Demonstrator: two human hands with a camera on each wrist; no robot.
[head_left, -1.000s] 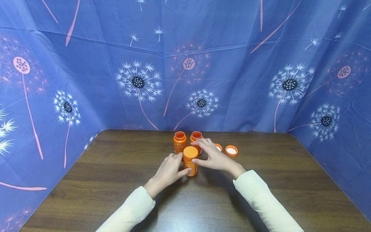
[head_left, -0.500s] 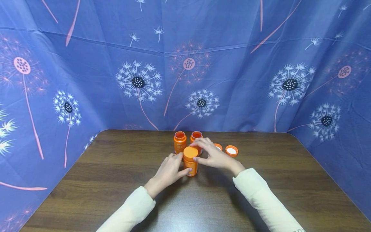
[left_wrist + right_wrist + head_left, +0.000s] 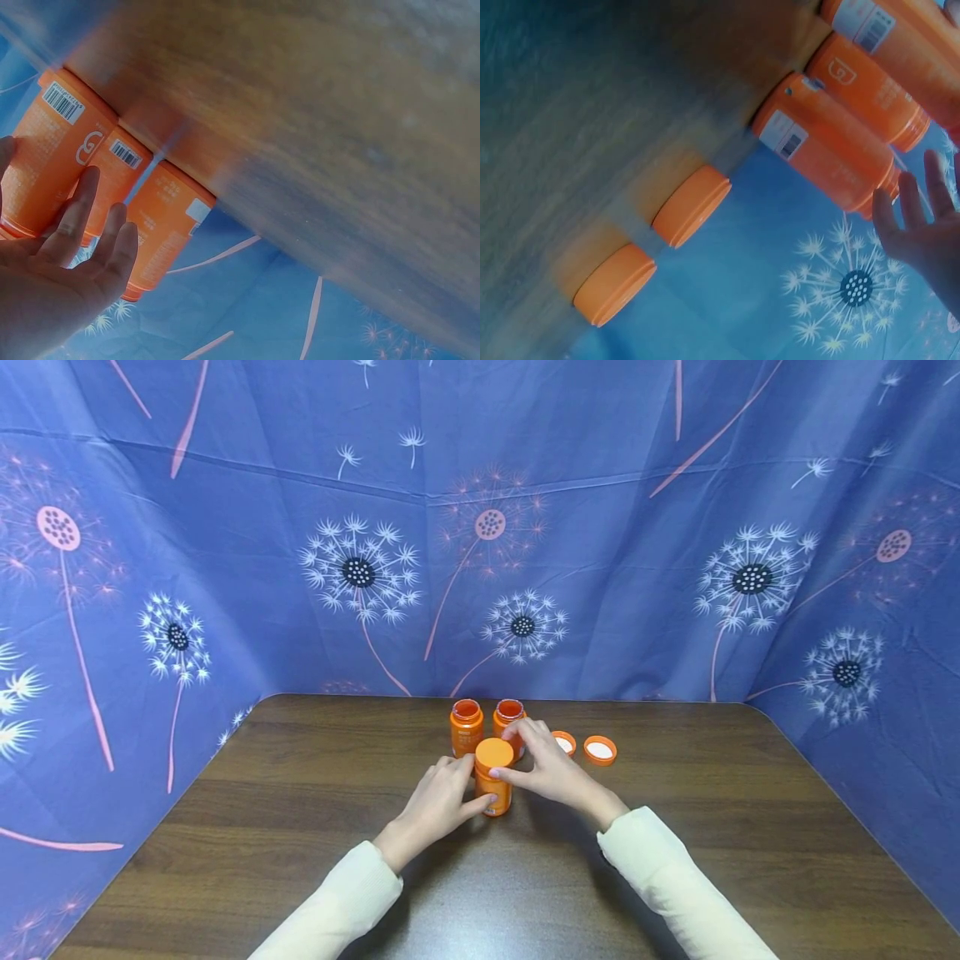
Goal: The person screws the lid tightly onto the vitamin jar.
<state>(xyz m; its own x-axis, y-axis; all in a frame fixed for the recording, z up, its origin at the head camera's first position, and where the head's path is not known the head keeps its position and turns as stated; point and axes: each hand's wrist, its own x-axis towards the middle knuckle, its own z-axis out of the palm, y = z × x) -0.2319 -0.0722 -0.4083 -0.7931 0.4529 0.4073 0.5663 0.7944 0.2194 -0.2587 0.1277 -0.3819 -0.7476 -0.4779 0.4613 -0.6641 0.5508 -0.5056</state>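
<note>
An orange bottle [image 3: 492, 795] with an orange screw cap [image 3: 494, 752] on it stands upright on the table, in front of two others. My left hand [image 3: 438, 797] grips its body from the left, thumb across the front; the left wrist view has this bottle [image 3: 49, 154] close to the fingers. At the top, my right hand [image 3: 551, 768] holds the cap from the right, thumb at its near side and fingers curved toward the far side. Behind stand two uncapped orange bottles, a left one [image 3: 467, 731] and a right one [image 3: 508, 714], which the right fingers partly cover.
Two loose orange caps lie white lining up on the wooden table [image 3: 300, 827], right of the bottles: a nearer cap [image 3: 600, 750] and one partly hidden cap [image 3: 564, 742] beside the right hand. A blue dandelion-print cloth [image 3: 630, 568] hangs along the back and sides.
My right hand shifts slightly around the cap: its thumb moves left along the near side, and its fingertips draw a little to the right. The left hand and bottles stay put.
</note>
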